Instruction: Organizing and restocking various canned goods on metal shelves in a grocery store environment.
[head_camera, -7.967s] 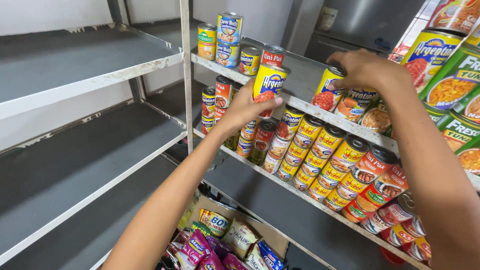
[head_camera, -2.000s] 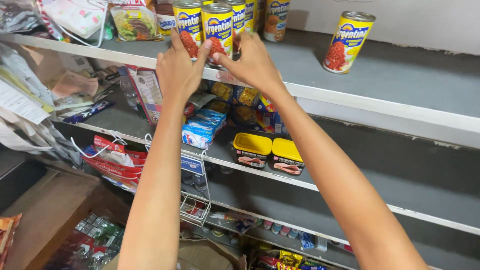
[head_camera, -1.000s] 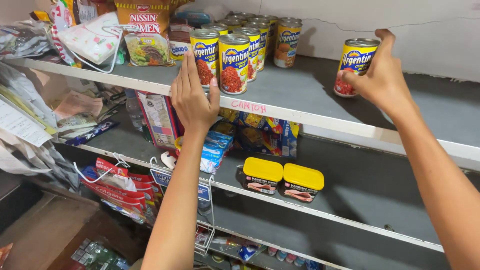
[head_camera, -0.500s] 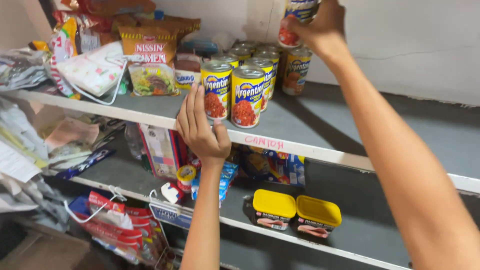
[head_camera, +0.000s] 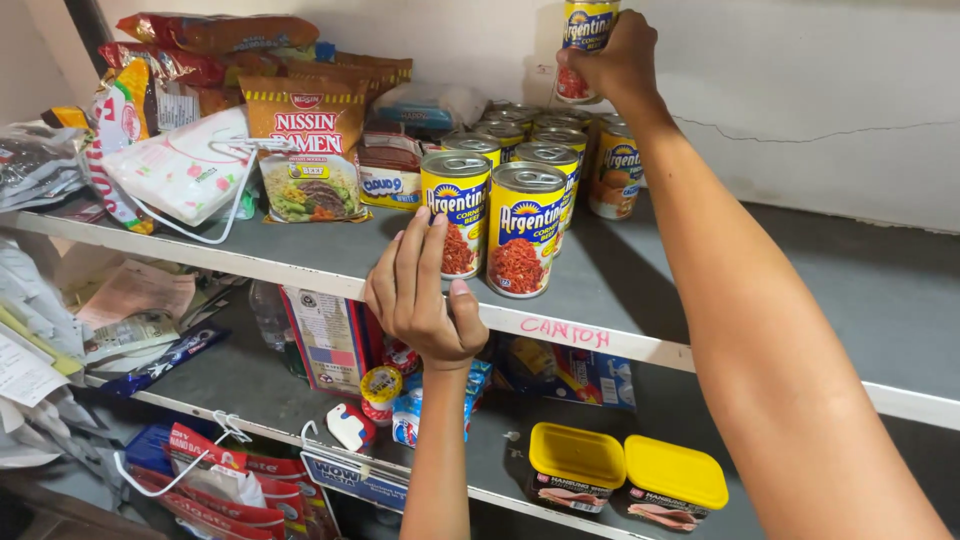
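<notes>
Since half a second ago the right hand (head_camera: 612, 55) has brought its can (head_camera: 585, 40) down from above the rows to just over the back cans; left hand (head_camera: 425, 295) has barely shifted.

Left hand: at the front edge of the grey shelf (head_camera: 700, 300), fingers spread loose and open, gripping nothing. Fingertips rest on the lower front of the front-left can (head_camera: 456, 212); a second front can (head_camera: 528, 228) stands just right of the fingers, touching the first.

Below the left wrist: small packets and two yellow-lidded flat tins (head_camera: 625, 480) on the lower shelf.

Behind the fingertips: two rows of matching yellow-and-blue cans (head_camera: 560, 145) run back to the wall. Left of them a noodle packet (head_camera: 305, 150) and a white flowered bag (head_camera: 180, 165).

Right hand: farthest, arm stretched up, fingers closed around the held can, upright, in the air above the rearmost cans, close to the white wall (head_camera: 800, 90). Whether it touches the can below, cannot tell.
</notes>
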